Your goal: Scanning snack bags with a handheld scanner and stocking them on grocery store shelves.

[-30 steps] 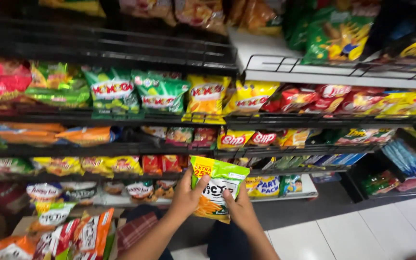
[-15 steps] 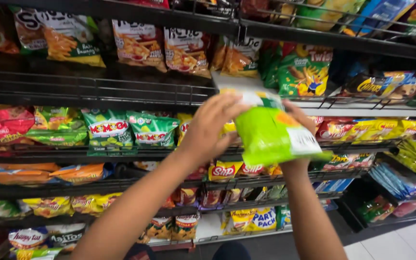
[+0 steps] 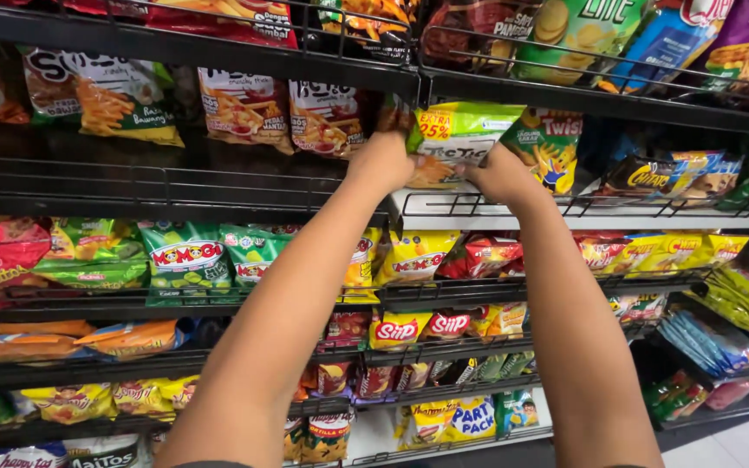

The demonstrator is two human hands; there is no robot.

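1. The left hand [image 3: 381, 163] is closed on the left edge of a yellow-green snack bag [image 3: 457, 139], fingers wrapped over its side.
2. The right hand [image 3: 500, 176] has its grip closed on the same bag's lower right edge.
3. The bag stands upright at the front of a white wire shelf [image 3: 582, 217], just under the black top rack [image 3: 218, 56].
4. Just right of it stands a green twisted-snack bag [image 3: 548, 143], touching or nearly so.
5. To the left hang bags of stick snacks [image 3: 240, 108] over a dark, mostly bare shelf [image 3: 132, 186].
6. Below both forearms run rows of yellow and red snack packets [image 3: 418, 329] on lower shelves.
7. Green corn-stick bags [image 3: 185, 256] sit lower left, well apart from the hands.
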